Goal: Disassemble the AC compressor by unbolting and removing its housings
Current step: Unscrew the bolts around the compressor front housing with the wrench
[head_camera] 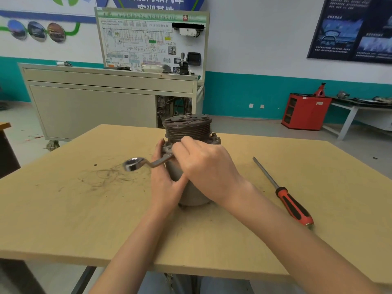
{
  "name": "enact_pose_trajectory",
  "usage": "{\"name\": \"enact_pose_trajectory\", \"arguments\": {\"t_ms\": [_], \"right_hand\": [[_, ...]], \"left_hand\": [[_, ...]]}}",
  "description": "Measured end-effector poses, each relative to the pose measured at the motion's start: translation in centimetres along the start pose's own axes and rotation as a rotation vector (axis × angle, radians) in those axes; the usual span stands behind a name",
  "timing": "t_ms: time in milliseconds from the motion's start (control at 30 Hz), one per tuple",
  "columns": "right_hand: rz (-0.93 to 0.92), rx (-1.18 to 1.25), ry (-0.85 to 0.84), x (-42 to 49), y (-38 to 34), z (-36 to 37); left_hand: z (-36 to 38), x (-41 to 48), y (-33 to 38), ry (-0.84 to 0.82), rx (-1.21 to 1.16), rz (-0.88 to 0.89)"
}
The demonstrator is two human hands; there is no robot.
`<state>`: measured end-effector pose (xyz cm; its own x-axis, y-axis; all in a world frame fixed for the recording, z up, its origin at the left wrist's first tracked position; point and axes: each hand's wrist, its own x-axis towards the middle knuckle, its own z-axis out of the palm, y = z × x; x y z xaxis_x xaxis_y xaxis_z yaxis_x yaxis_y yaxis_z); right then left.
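Compressor (186,128) stands upright on counter (63,209), pulley end up. Left hand (164,181) curled round its body; right hand (205,166) grips wrench (158,162) at upper flange. Screwdriver (284,192) lies to the right, apart.

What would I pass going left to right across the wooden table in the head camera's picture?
Dark scribble marks → wrench → compressor → red-handled screwdriver. The left hand and right hand overlap the compressor, so I leave them out.
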<state>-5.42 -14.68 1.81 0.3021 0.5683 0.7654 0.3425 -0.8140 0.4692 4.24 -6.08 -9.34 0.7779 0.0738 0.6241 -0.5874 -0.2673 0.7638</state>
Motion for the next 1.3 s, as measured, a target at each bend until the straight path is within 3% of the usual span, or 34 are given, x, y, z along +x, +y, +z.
{"name": "enact_pose_trajectory", "arguments": {"t_ms": [100,233,300,367,433,533,633,767,900,967,1100,1300], "right_hand": [[0.187,0.322,0.089,-0.9,2.0,0.5],[0.926,1.327,0.164,-2.8,5.6,1.1],[1.221,1.707,0.144,-3.0,7.2,2.2],[1.378,1.891,0.111,-2.7,7.9,3.2],[1.422,1.948,0.107,-2.4,7.9,3.8],[1.344,1.907,0.255,-1.8,8.4,3.1],[1.214,1.484,0.281,-1.1,9.3,0.7],[0.928,0.683,-0.147,-0.1,7.4,-0.8],[0.681,0.374,-0.510,0.7,4.2,-0.3],[0.649,0.218,-0.563,0.8,3.8,0.2],[0.653,0.248,-0.558,0.9,3.7,0.4],[0.759,0.521,-0.290,1.9,6.5,-1.5]], "left_hand": [[-0.2,-0.2,-0.2,0.025,-0.061,0.048],[-0.2,-0.2,-0.2,0.032,-0.070,0.068],[0.0,-0.2,-0.2,0.035,-0.073,0.074],[0.0,-0.2,-0.2,0.035,-0.077,0.075],[-0.1,-0.2,-0.3,0.034,-0.083,0.074],[-0.1,-0.2,-0.2,0.024,-0.077,0.065],[-0.2,-0.2,-0.2,0.022,-0.072,0.061],[-0.2,-0.2,-0.2,0.027,-0.074,0.072],[-0.3,-0.2,-0.2,0.026,-0.080,0.075],[-0.3,-0.2,-0.1,0.029,-0.084,0.078],[-0.3,-0.1,0.1,0.024,-0.098,0.063],[-0.5,-0.3,0.4,0.008,-0.096,0.035]]}}
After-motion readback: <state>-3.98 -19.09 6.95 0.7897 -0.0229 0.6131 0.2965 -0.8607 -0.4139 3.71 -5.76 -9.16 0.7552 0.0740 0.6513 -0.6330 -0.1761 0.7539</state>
